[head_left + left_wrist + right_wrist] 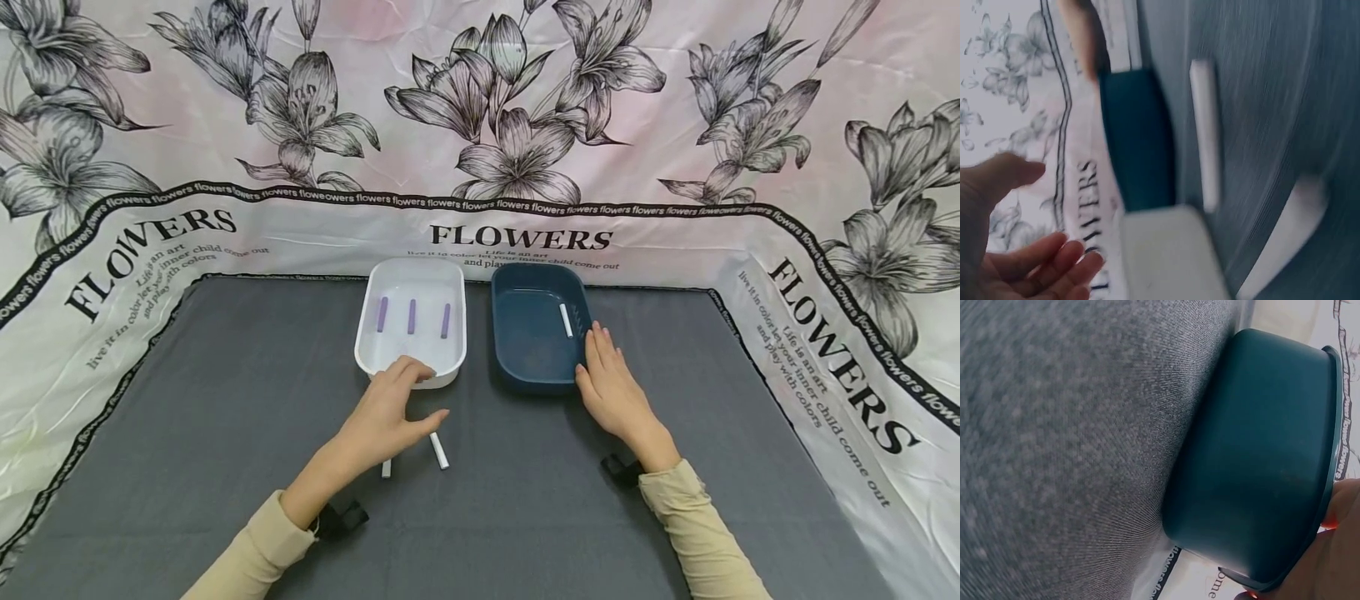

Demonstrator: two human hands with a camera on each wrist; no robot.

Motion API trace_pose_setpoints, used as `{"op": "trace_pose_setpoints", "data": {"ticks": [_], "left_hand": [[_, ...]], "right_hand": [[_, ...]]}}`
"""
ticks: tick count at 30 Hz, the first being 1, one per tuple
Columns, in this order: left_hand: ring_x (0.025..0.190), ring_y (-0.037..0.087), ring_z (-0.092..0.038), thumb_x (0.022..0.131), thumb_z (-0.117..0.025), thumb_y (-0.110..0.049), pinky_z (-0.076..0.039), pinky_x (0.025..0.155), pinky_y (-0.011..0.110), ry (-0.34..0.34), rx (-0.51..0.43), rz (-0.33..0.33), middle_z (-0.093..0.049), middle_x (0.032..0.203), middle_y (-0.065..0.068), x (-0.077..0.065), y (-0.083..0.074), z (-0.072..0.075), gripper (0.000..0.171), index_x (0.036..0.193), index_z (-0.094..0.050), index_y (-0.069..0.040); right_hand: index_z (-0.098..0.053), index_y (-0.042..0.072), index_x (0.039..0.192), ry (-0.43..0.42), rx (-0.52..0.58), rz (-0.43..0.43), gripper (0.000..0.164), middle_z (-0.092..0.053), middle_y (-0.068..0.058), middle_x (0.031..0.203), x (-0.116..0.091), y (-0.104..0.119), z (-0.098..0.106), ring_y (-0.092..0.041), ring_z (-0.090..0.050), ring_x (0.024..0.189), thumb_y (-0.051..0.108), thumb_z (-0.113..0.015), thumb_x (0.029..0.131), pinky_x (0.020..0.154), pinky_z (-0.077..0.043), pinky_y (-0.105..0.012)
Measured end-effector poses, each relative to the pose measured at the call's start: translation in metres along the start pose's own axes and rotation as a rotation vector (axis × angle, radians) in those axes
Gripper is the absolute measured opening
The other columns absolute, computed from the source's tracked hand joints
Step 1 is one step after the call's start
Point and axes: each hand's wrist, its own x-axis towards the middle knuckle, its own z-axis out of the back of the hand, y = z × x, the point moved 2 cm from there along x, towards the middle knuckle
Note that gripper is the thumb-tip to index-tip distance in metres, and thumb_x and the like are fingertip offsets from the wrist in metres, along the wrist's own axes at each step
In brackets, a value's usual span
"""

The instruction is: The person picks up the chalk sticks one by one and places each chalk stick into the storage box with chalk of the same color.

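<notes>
Beneath your left hand (384, 418), spread and empty, two white sticks (439, 452) point toward you; your right hand (617, 390), straight-fingered, touches the blue tub (531, 350).

Grey cloth (517, 517), pale floral border (637, 150) — black FLOWERS lettering (521, 238)

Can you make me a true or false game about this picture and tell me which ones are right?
1. Three purple sticks lie in the white box. True.
2. The right hand touches the blue box. True.
3. The blue box has no stick in it. False: one white stick lies there.
4. Two more white sticks lie on the gray cloth. True.
5. The left hand is holding a purple stick. False: it holds nothing.
</notes>
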Motion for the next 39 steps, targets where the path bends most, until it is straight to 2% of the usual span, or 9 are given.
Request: {"op": "trace_pose_setpoints", "data": {"ticks": [3,5,9,12,15,17,25,39], "left_hand": [[0.096,0.027,-0.058,0.079,-0.084,-0.016,-0.048,0.087,0.042,-0.019,-0.076,0.045,-0.059,0.105,0.005,-0.007,-0.002,-0.012,0.037,0.106,-0.062,-0.006],[0.096,0.029,-0.058,0.076,-0.086,-0.015,-0.047,0.088,0.044,-0.017,-0.084,0.072,-0.059,0.105,0.007,-0.011,-0.003,-0.02,0.04,0.107,-0.061,-0.004],[0.102,0.032,-0.056,0.073,-0.089,-0.021,-0.043,0.092,0.049,0.048,-0.027,0.148,-0.058,0.115,0.014,-0.022,-0.005,-0.034,0.06,0.119,-0.058,0.003],[0.114,0.036,-0.056,0.072,-0.09,-0.027,-0.043,0.099,0.053,0.124,0.025,0.212,-0.057,0.126,0.02,-0.029,-0.006,-0.042,0.074,0.127,-0.054,0.008],[0.126,0.041,-0.051,0.071,-0.091,-0.028,-0.042,0.102,0.06,0.177,0.08,0.248,-0.056,0.132,0.026,-0.033,-0.006,-0.045,0.078,0.128,-0.055,0.011],[0.13,0.043,-0.049,0.071,-0.091,-0.027,-0.041,0.102,0.061,0.198,0.111,0.248,-0.056,0.132,0.028,-0.034,-0.007,-0.046,0.076,0.126,-0.057,0.012],[0.121,0.044,-0.056,0.071,-0.091,-0.023,-0.049,0.094,0.058,0.22,0.169,0.256,-0.061,0.128,0.027,-0.032,-0.008,-0.048,0.064,0.119,-0.064,0.009],[0.121,0.045,-0.056,0.07,-0.09,-0.019,-0.048,0.097,0.056,0.238,0.14,0.229,-0.061,0.128,0.027,-0.028,-0.014,-0.052,0.063,0.119,-0.064,0.01]], "right_hand": [[-0.009,-0.01,0.154,0.003,0.011,0.002,0.062,0.0,-0.021,0.164,0.0,0.001,0.0,-0.035,0.001,0.151,0.025,-0.032,0.108,0.12,-0.008,-0.053],[-0.01,-0.01,0.154,0.001,0.013,0.003,0.062,-0.001,-0.022,0.164,0.0,0.001,0.0,-0.035,0.0,0.151,0.024,-0.033,0.108,0.12,-0.008,-0.053],[-0.01,-0.01,0.154,0.0,0.016,0.003,0.062,-0.001,-0.021,0.164,0.001,0.001,0.0,-0.034,0.001,0.151,0.025,-0.032,0.108,0.12,-0.009,-0.054],[-0.01,-0.01,0.154,-0.002,0.012,0.004,0.062,0.0,-0.021,0.164,0.001,0.002,0.001,-0.033,0.002,0.151,0.025,-0.032,0.108,0.12,-0.009,-0.054],[-0.009,-0.009,0.154,-0.001,0.01,0.003,0.062,0.0,-0.021,0.164,0.001,0.002,0.001,-0.034,0.001,0.151,0.025,-0.031,0.108,0.119,-0.01,-0.054],[-0.009,-0.009,0.154,0.001,0.01,0.0,0.062,0.0,-0.021,0.164,0.001,0.001,0.001,-0.034,0.002,0.151,0.025,-0.031,0.108,0.119,-0.01,-0.054],[-0.009,-0.009,0.154,-0.003,0.017,0.002,0.062,0.0,-0.022,0.164,0.0,0.001,0.0,-0.034,0.002,0.151,0.024,-0.032,0.108,0.12,-0.009,-0.054],[-0.01,-0.009,0.154,-0.011,0.015,0.003,0.062,-0.001,-0.022,0.164,0.0,0.0,-0.002,-0.036,0.0,0.151,0.025,-0.032,0.108,0.12,-0.009,-0.054]]}}
